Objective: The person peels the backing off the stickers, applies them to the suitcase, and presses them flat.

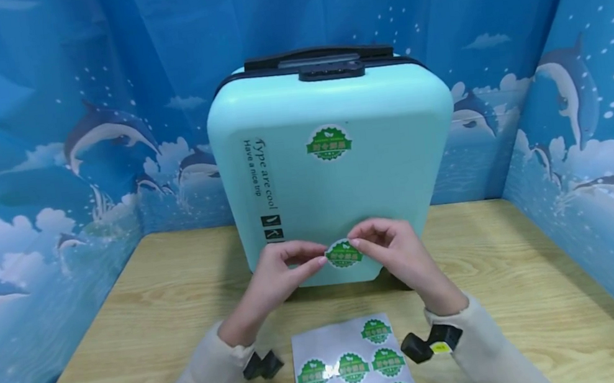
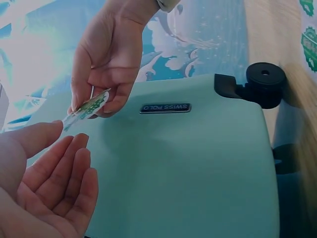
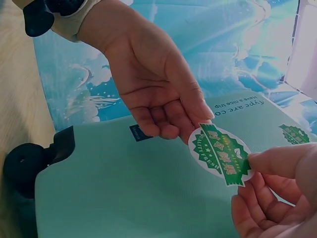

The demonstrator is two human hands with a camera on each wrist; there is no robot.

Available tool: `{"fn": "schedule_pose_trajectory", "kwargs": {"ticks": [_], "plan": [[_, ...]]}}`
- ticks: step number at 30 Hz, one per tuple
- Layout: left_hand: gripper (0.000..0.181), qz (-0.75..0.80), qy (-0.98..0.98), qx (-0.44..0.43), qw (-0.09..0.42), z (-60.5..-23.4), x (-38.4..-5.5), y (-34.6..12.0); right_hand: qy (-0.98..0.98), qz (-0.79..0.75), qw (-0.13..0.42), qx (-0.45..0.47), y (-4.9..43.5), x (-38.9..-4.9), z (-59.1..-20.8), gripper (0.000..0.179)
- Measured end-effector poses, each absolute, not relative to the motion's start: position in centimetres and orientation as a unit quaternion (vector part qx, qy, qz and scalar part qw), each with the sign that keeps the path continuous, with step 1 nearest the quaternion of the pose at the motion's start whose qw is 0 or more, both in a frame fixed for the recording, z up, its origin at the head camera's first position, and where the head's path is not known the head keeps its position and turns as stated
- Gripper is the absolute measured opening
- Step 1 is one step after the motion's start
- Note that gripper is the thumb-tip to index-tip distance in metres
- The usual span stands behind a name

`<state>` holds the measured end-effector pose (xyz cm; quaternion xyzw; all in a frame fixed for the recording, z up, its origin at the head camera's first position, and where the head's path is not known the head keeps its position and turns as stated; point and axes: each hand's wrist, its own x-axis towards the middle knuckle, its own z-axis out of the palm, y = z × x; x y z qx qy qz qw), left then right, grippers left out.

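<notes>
Pinching round green sticker [image 1: 343,254] by opp. edges btwn thumb & fingers of left hand [image 1: 280,270] & right hand [image 1: 397,249], prob. to keep it flat; held at lower front of suitcase [image 1: 389,170].

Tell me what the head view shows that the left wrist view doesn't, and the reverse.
Only the head view shows the "Type are cool" lettering and the green sticker already on the suitcase front.

Only the left wrist view shows the SWISS POLO badge.

Both show the mint suitcase, the left hand and right hand with the held sticker between them, and the sticker sheet, though the left wrist view catches only part of it at the right edge.
</notes>
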<state>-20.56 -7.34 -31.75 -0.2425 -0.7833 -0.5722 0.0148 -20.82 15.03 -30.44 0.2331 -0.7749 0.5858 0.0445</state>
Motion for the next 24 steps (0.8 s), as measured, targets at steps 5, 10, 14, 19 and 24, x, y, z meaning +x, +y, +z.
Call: {"fn": "schedule_pose_trajectory", "kwargs": {"ticks": [5, 10, 14, 19, 24], "plan": [[0.015, -0.580, -0.783, -0.222, 0.041, -31.12, -20.39, -7.11, -0.773, 0.583, 0.050, 0.246, 14.80, -20.82, -30.05, 0.013], [0.011, -0.581, -0.785, -0.206, 0.062, -30.83, -20.26, -7.05, -0.772, 0.582, 0.060, 0.249, 14.53, -20.84, -29.79, 0.012], [0.011, -0.578, -0.784, -0.210, 0.078, -30.88, -20.34, -7.03, -0.770, 0.583, 0.071, 0.250, 14.34, -20.94, -29.65, 0.012], [0.008, -0.569, -0.786, -0.215, 0.107, -30.90, -20.42, -6.96, -0.761, 0.591, 0.087, 0.252, 14.18, -21.04, -29.54, 0.012], [0.006, -0.574, -0.781, -0.215, 0.124, -30.71, -20.47, -6.98, -0.755, 0.600, 0.106, 0.244, 14.18, -21.00, -29.33, 0.015]]}}
